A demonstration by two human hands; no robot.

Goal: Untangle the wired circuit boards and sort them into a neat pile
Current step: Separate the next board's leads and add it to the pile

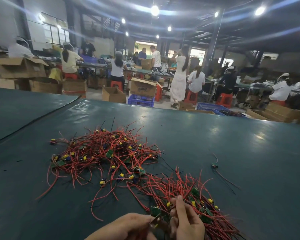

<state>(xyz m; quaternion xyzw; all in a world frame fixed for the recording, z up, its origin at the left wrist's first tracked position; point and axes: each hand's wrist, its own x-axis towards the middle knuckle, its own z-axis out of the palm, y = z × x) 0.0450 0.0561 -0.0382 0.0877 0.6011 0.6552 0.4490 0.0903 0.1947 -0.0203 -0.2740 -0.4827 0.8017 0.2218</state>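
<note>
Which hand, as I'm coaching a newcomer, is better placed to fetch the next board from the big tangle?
Probably the left hand: the tangle lies ahead on its side, while the right hand grips the gathered bundle. The left must first set down the board it pinches.

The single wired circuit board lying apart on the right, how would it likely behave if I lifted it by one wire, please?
The single wired circuit board is small, so probably very light. Its thin wires curve loosely, so they would likely flop. Lying apart from the tangled pile, it should lift free.
</note>
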